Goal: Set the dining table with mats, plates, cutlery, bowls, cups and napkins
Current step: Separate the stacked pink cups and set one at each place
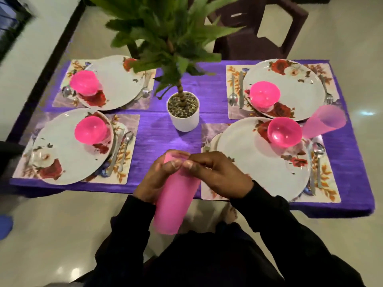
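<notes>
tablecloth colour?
Purple, slightly streaked sheen; the tablecloth shows in the head view, the only one.

The person wears a black long-sleeved top. The left sleeve (126, 228) and the right sleeve (275, 220) both reach the wrists, where each ends in a plain close cuff, and the cloth creases loosely along the forearms. The left hand (154, 179) and the right hand (219, 175) are bare, with short nails on the fingers (176, 163). Dark clothing covers the lap below, and a bare foot (229, 213) shows on the floor.
</notes>
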